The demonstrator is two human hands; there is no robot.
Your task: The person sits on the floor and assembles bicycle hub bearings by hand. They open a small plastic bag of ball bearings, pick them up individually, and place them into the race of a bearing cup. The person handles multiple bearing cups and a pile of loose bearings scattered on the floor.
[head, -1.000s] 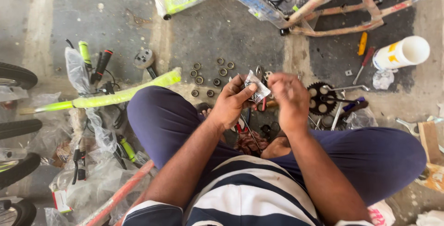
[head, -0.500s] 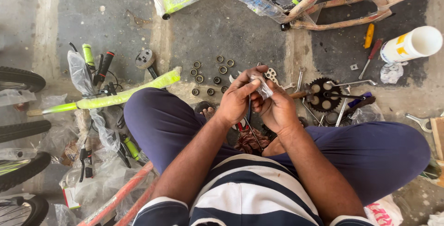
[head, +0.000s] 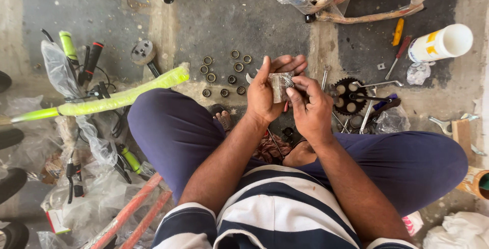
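above the crossed legs, both hands meet over one small clear packet (head: 279, 86) with little metal balls inside. beyond the packet, on the concrete floor (head: 229, 20), lie about nine small rings and bearings (head: 224, 73) in loose rows. right of the packet are one black sprocket (head: 347, 95), some wrenches (head: 364, 83), two screwdrivers (head: 397, 45) and one white tube (head: 442, 43). left of the packet lies one green wrapped bar (head: 117, 96). the left hand (head: 267, 93) has its fingers nearly straight behind the packet and carries it. the right hand (head: 308, 106) has narrow fingers, its fingertips pinching the packet's right edge. compared with half a second ago, the hands sit closer together and the right fingers closed on the packet.
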